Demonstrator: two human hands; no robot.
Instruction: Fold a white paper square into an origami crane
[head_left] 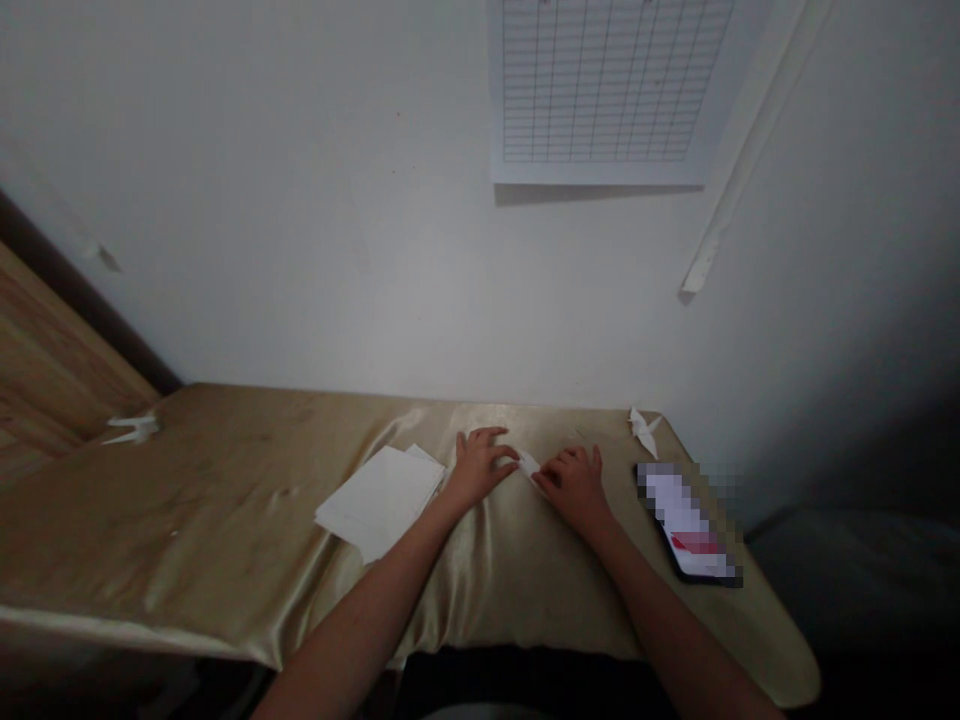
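White folded paper lies on the satin-covered table, between both hands, toward the far edge. Left hand: fingers curled, slightly spread, tips at the paper. Right hand: fingers close together, tips against the paper's other side; pinch unclear. Paper stack just left of left hand. Paper crane at far right corner, second crane at far left. Phone right of right hand. Grid chart on wall.
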